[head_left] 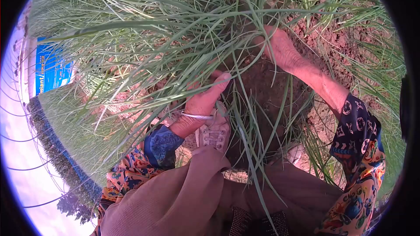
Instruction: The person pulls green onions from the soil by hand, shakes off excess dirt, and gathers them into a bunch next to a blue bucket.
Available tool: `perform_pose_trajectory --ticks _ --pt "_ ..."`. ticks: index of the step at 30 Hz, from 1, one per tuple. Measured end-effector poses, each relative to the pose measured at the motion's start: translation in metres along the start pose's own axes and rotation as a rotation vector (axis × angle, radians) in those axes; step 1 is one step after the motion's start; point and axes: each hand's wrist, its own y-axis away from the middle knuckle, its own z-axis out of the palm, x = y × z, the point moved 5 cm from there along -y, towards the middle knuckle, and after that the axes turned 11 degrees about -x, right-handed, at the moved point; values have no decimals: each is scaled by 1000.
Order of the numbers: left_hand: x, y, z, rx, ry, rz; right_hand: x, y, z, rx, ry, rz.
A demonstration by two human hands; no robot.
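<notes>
Long, thin green onion leaves [175,22] spread across the middle of the head view. My left hand [204,100], with a silver bangle [197,116] at the wrist, is among them. Its thumb points up and right, and its fingers curl round some of the leaves, partly covered by them. My right hand [282,50] reaches into the same clump from the right, low near the soil [262,96]. Leaves and shadow hide its fingertips, so what they hold cannot be made out.
A pale laced shoe [214,133] stands below my left hand. More green onion plants [376,52] grow at the right. A blue sign [54,67] and the wire hoops of a greenhouse frame [26,164] show at the left. Brown trousers [175,196] fill the bottom.
</notes>
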Motion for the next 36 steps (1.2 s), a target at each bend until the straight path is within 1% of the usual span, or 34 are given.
perform_pose_trajectory --ticks 1,3,4,6,7,8,10,11,12,13,15,17,18,20,21,22,23,24,25,26,27,28,30,32,33,34,35,36 --pt "6 3 -1 -28 -20 53 -2 -3 3 -176 28 76" --pt "23 11 -1 -91 -56 163 -18 -1 -17 -524 92 234" --pt "22 18 1 -249 115 -31 -36 3 -33 -602 213 240" --pt "52 34 7 -649 -490 -117 -47 3 -56 -612 287 209" --pt "72 44 16 -851 -546 -249 -52 4 -66 -611 322 194" --pt "97 56 24 -1051 -603 -387 -61 9 -72 -626 278 175" --pt "109 65 34 -1082 -398 -406 -91 30 -71 -667 189 133" --pt "104 66 36 -912 -147 -275 -108 43 -67 -654 129 196" --pt "101 63 34 -734 103 -143 -115 53 -57 -495 167 -32" --pt "103 57 39 -656 129 61 -126 68 -50 -485 119 -100" --pt "98 55 37 -552 207 -63 -140 92 -36 -429 260 -161" --pt "92 57 47 -554 377 11 -148 105 -20 -450 339 -190" --pt "90 57 49 -551 463 47 -150 105 -17 -419 304 -271" --pt "96 58 38 -470 465 50 -155 105 -15 -361 236 -433" --pt "97 59 28 -427 469 50 -146 100 -15 -515 -42 -331" --pt "102 61 17 -420 630 178 -136 91 -21 -666 -321 -223" --pt "119 66 6 -353 620 356 -126 83 -25 -809 -600 -105" --pt "131 78 -5 -233 665 429 -110 72 -33 -665 -641 15" --pt "141 84 -18 -271 599 635 -91 62 -40 -519 -677 129" --pt "155 96 -26 -268 550 730 -72 52 -44 -431 -679 190" --pt "171 106 -39 -390 494 780 -52 44 -44 -345 -683 250" --pt "186 119 -47 -321 435 880 -34 36 -40 -319 -630 270" --pt "197 153 -88 24 252 1147 -5 24 -30 -261 -520 315" --pt "207 155 -95 29 179 1217 -3 10 -15 -189 -319 187" --pt "204 146 -89 25 266 1205 -3 4 -5 -152 -219 120" --pt "190 127 -89 25 393 1085 -6 0 2 16 -61 -123" --pt "175 108 -88 31 530 967 -4 -4 11 18 -8 -132" --pt "160 93 -89 111 511 898 -5 -10 19 17 45 -139"
